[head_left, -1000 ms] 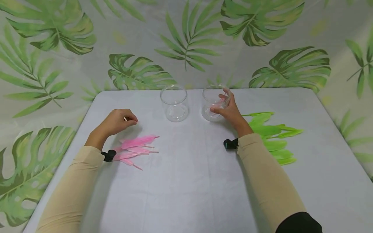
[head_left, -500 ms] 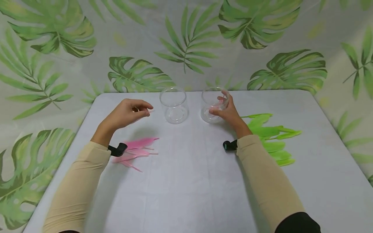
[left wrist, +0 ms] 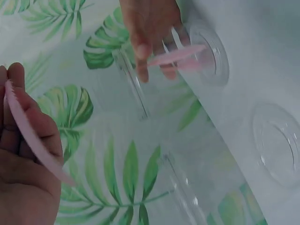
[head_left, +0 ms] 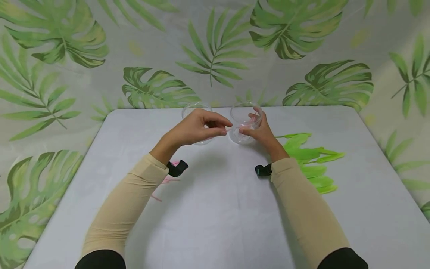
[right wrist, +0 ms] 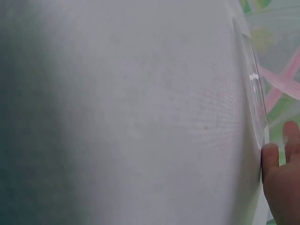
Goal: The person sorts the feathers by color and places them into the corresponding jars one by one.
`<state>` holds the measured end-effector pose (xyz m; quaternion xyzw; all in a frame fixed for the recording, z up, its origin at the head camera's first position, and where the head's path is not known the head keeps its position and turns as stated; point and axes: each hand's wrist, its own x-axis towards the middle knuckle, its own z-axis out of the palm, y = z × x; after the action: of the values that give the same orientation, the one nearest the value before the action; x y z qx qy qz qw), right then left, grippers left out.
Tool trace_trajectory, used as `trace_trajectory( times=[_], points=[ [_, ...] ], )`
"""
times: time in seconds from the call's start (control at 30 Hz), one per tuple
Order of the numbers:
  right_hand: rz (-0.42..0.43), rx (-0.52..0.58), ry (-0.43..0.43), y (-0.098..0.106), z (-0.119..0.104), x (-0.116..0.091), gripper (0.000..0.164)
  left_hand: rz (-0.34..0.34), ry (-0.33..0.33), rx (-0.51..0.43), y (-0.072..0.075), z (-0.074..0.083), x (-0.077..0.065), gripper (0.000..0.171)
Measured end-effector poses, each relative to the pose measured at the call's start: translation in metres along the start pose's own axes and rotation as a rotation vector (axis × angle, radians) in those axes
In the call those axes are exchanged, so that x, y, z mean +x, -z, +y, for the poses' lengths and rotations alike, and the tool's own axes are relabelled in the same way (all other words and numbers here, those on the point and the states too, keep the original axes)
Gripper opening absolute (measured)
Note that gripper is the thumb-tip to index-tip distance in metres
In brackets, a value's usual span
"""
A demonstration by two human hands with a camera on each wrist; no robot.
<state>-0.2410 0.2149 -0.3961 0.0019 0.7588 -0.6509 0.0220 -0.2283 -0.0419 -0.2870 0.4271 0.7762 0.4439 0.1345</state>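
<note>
As the right hand [head_left: 263,130] gripped a clear, cylindrical jar [head_left: 237,119] containing pink feathers [left wrist: 180,55] on a white desk [head_left: 215,224], the left hand [head_left: 198,129] pinched a slender, pale-pink feather [left wrist: 32,139] near it, partly hiding a second clear jar [head_left: 188,111].

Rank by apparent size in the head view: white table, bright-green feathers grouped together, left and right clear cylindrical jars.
1. White table
2. Bright-green feathers together
3. Left clear jar, right clear jar: look alike; the left hand partly hides the former, so unranked.
</note>
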Motion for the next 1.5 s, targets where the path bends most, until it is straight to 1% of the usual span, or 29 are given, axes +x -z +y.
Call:
trace_trajectory(
  times=[0.1,0.17,0.3,0.43,0.53,0.6,0.73,0.93,1.0,1.1,1.17,1.27,1.37,1.5],
  points=[
    [-0.010,-0.003,-0.001,-0.002,0.001,-0.001,0.098,-0.011,-0.034,-0.052,-0.011,0.001,0.007,0.027],
    [-0.017,-0.003,0.000,-0.002,0.002,0.000,0.098,-0.015,-0.056,-0.069,-0.017,0.000,0.010,0.028],
    [-0.021,-0.008,0.000,0.000,0.004,0.000,0.099,-0.029,-0.079,-0.101,-0.027,-0.002,0.017,0.032],
    [-0.027,0.006,0.009,0.001,0.004,0.000,0.098,-0.039,-0.100,-0.120,-0.035,-0.003,0.021,0.033],
    [-0.025,0.002,0.006,0.002,0.004,-0.001,0.096,-0.039,-0.105,-0.110,-0.039,-0.004,0.022,0.031],
    [-0.019,-0.010,-0.007,0.002,0.004,-0.001,0.096,-0.025,-0.103,-0.093,-0.040,-0.006,0.022,0.028],
    [-0.027,-0.002,-0.006,0.003,0.004,-0.001,0.098,0.037,-0.106,-0.049,-0.040,-0.007,0.022,0.026],
    [-0.032,0.013,-0.004,0.004,0.004,0.002,0.103,0.115,-0.143,0.000,-0.042,-0.008,0.023,0.026],
    [-0.026,0.011,0.001,0.004,0.010,0.006,0.103,0.141,-0.145,0.002,-0.042,-0.007,0.023,0.024],
    [-0.009,0.005,0.012,0.005,0.021,0.013,0.103,0.171,-0.131,0.009,-0.043,-0.007,0.024,0.023],
    [0.005,-0.006,0.018,0.006,0.029,0.018,0.102,0.180,-0.112,0.015,-0.043,-0.007,0.024,0.023],
    [0.017,-0.018,0.023,0.005,0.033,0.019,0.103,0.177,-0.091,0.022,-0.044,-0.008,0.025,0.024],
    [0.023,-0.021,0.019,0.005,0.035,0.019,0.101,0.173,-0.086,0.021,-0.044,-0.009,0.026,0.026],
    [0.019,-0.033,0.009,0.004,0.033,0.018,0.099,0.190,-0.089,0.016,-0.043,-0.011,0.026,0.025]
  ],
)
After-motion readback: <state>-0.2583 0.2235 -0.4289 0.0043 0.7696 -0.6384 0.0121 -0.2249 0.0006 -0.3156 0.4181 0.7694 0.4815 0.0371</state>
